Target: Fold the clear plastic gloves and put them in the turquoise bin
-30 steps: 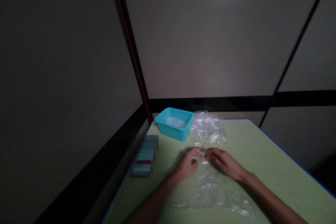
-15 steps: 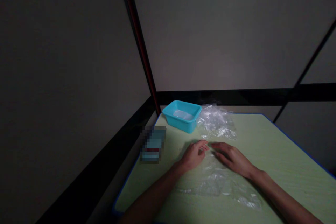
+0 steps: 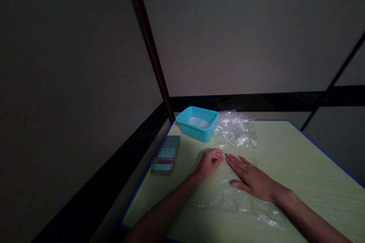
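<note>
A clear plastic bag (image 3: pixel 228 199) lies flat on the pale green table in front of me. My right hand (image 3: pixel 251 176) rests palm down over its right part, fingers stretched out and thumb apart. Just to the left, my left hand (image 3: pixel 211 162) is at the bag's upper edge with its fingers curled and thumb close to them; whether they pinch the thin film is too small to make out. The two hands' fingertips almost meet.
A turquoise basket (image 3: pixel 196 133) with something whitish inside stands at the table's back left. Beside it lies a heap of clear plastic bags (image 3: pixel 235 129). A pixelated flat object (image 3: pixel 167 155) is at the left edge. Walls border the table (image 3: pixel 313 167) behind and left.
My right hand has flattened and spread its fingers over the bag. My left hand has moved slightly up and its fingers are more curled.
</note>
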A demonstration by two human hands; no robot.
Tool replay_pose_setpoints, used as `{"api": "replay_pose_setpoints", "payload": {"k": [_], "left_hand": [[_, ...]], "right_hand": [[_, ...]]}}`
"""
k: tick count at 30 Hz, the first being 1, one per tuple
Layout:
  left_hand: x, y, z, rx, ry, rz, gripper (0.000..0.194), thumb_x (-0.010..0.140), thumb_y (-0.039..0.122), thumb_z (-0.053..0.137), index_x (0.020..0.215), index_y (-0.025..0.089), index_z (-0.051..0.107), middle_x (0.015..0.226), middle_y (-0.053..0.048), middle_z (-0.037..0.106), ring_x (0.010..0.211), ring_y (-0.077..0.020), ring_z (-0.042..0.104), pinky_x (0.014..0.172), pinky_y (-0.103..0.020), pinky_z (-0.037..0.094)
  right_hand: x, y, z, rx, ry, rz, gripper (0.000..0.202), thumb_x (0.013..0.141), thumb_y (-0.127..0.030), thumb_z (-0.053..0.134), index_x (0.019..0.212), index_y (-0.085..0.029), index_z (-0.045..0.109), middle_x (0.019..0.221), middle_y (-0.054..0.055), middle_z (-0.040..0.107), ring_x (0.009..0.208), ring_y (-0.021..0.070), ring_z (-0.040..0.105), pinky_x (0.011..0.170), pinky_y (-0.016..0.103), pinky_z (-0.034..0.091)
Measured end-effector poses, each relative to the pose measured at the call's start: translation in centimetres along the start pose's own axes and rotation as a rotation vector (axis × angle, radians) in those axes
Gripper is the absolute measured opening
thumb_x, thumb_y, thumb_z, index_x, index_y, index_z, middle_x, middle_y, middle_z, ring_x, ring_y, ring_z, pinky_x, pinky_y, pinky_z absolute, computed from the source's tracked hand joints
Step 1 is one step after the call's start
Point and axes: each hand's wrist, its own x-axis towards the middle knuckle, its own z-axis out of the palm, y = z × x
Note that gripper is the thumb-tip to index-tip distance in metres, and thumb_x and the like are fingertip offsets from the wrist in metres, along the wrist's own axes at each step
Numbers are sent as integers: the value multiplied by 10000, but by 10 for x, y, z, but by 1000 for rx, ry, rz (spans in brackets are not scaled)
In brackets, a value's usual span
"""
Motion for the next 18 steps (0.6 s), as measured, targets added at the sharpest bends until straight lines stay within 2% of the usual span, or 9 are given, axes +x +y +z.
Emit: {"api": "replay_pose_setpoints", "payload": {"k": [5,12,18], "left_hand": [[-2,7,-1,14,-6,12,284,686,-15,421,914,122,520,820,-43,639,774,-130,612,741,-243,466],[2,1,-10,80,13,-7,276,698,20,425,941,117,514,819,-51,628,776,-134,606,721,-239,464],[5,0,-24,208,61,-9,254,713,57,415,917,123,552,847,-60,628,811,-150,593,765,-274,456]], "right_hand": [[-1,-3,-5,-1,61,-7,681,851,-476,373,1377,-182,55,1420,95,120,1286,253,145,1041,457,185],[-4,-9,-5,22,-42,-5,727,835,-525,358,1376,-150,49,1416,126,112,1291,248,116,1049,452,153],[-4,-9,-4,35,-3,-10,730,833,-523,366,1377,-158,44,1417,120,112,1291,244,123,1051,443,159]]}}
